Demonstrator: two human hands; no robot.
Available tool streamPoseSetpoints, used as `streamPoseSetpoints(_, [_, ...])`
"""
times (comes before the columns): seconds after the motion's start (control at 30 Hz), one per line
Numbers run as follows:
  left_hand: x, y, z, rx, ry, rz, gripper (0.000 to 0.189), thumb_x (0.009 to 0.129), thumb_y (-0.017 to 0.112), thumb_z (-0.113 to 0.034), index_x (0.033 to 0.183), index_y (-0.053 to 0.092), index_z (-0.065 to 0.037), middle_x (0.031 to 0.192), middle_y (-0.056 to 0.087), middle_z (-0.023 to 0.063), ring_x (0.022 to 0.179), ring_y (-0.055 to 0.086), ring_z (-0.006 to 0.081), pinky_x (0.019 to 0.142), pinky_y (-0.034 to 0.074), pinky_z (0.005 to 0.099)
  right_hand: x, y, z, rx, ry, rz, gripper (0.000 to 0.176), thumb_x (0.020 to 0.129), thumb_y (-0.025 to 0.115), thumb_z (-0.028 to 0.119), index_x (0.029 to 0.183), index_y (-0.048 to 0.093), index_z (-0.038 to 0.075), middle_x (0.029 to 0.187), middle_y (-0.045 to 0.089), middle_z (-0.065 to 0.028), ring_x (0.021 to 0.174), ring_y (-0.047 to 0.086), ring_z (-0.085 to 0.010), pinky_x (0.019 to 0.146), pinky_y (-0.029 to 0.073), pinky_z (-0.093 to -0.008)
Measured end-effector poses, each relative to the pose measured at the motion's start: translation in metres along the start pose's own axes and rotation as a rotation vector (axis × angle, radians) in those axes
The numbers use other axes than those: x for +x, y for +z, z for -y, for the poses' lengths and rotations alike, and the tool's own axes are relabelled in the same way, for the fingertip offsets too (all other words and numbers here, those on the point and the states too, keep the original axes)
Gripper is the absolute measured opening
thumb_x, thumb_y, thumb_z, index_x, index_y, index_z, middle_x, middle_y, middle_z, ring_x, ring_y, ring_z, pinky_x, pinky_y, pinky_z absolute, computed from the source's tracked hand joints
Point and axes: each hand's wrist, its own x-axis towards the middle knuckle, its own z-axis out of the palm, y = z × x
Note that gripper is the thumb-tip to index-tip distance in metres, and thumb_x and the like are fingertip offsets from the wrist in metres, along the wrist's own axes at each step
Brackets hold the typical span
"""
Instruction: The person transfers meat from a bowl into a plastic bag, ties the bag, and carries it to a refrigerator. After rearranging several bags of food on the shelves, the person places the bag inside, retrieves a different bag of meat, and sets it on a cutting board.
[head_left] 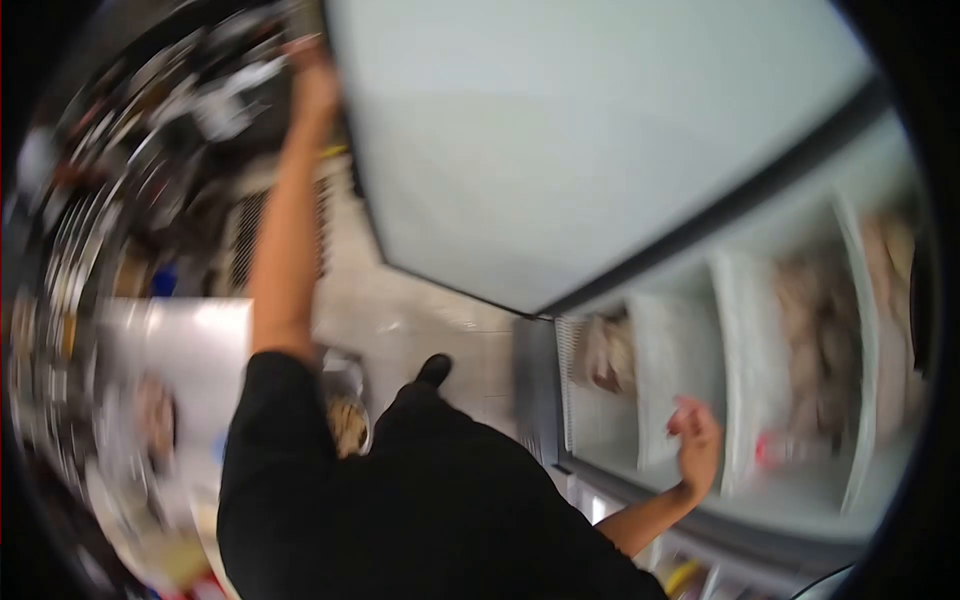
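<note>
Freezer: an open freezer point(640, 497) on my right, with white inner walls and upright white panels splitting it into compartments.
Door: the wide, smooth, pale door point(600, 150) is swung open across the far half of the scene, with a dark seal along its edge.
Wire basket: the wire basket point(572, 365) at the left end of the freezer holds a pinkish-brown packet point(605, 355), too blurred to tell what it is.
Middle compartment: the middle compartment point(800, 492) holds lumpy brown frozen pieces point(815, 330) piled up, with something small and red point(768, 450) at its near end.
Right compartment: the right compartment point(893, 400) holds tan lumps point(890, 250), soft in outline.
Right hand: my right hand point(697, 445) hovers over the freezer, just beside a white divider point(670, 355). Its fingers point(685, 410) are loosely curled and parted, holding nothing.
Left hand: my left hand point(315, 80) is raised far out at the door's far corner. It is smeared by motion, so I cannot tell whether the fingers close on the edge.
Metal bowl: a round metal bowl point(345, 425) near my left side holds something striped brown.
Counter: a shiny steel counter point(190, 340) on the left, its clutter blurred.
Floor: a pale floor point(420, 310) with my black shoe point(435, 368) on it.
</note>
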Motion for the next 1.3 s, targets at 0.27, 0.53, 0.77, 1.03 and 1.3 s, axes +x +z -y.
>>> streamPoseSetpoints(0.27, [-0.156, -0.025, 0.006, 0.094, 0.536, -0.49, 0.095, 0.075, 0.023, -0.087, 0.065, 0.045, 0.004, 0.063, 0.05, 0.0239, 0.062, 0.05, 0.0333, 0.064, 0.042, 0.0461, 0.045, 0.08, -0.066, -0.081, -0.014, 0.629, 0.023, 0.093, 0.055, 0.02, 0.099, 0.061, -0.002, 0.066, 0.059, -0.0015, 0.056, 0.054, -0.0097, 0.055, 0.044, -0.0232])
streamPoseSetpoints(0.53, [-0.269, -0.032, 0.006, 0.135, 0.638, -0.64, 0.093, 0.075, 0.039, -0.083, 0.088, 0.052, 0.008, 0.079, 0.057, 0.0289, 0.081, 0.06, 0.0428, 0.07, 0.046, 0.0445, 0.083, 0.174, -0.152, 0.055, 0.062, 0.973, 0.013, 0.092, 0.057, 0.013, 0.097, 0.059, 0.002, 0.068, 0.055, -0.0006, 0.053, 0.052, -0.0095, 0.047, 0.043, -0.0243])
streamPoseSetpoints(0.77, [-0.312, -0.025, 0.002, 0.107, 0.627, -0.638, 0.085, 0.075, 0.049, -0.079, 0.092, 0.053, 0.004, 0.087, 0.06, 0.0216, 0.084, 0.059, 0.0383, 0.075, 0.045, 0.0449, 0.022, 0.164, -0.092, -0.16, -0.047, 0.857, 0.012, 0.086, 0.059, 0.011, 0.09, 0.061, 0.001, 0.068, 0.058, -0.0025, 0.058, 0.059, -0.0107, 0.05, 0.046, -0.0252])
streamPoseSetpoints(1.03, [-0.382, -0.024, 0.003, 0.272, 0.664, -0.565, 0.075, 0.078, 0.058, -0.068, 0.096, 0.051, 0.004, 0.089, 0.058, 0.0191, 0.084, 0.058, 0.0351, 0.073, 0.045, 0.0435, -0.018, 0.207, -0.201, -0.296, 0.064, 0.902, 0.011, 0.085, 0.056, 0.012, 0.089, 0.059, 0.002, 0.067, 0.06, -0.0033, 0.055, 0.059, -0.0143, 0.05, 0.047, -0.0268])
streamPoseSetpoints(1.3, [-0.504, -0.005, -0.005, 0.285, 0.723, -0.296, 0.074, 0.065, 0.07, -0.064, 0.096, 0.048, 0.0, 0.09, 0.05, 0.0137, 0.083, 0.049, 0.0303, 0.076, 0.035, 0.0408, -0.096, 0.272, -0.269, -0.726, -0.361, 0.999, 0.047, 0.084, 0.065, 0.034, 0.114, 0.057, -0.002, 0.109, 0.063, -0.024, 0.095, 0.062, -0.0387, 0.083, 0.048, -0.0411])
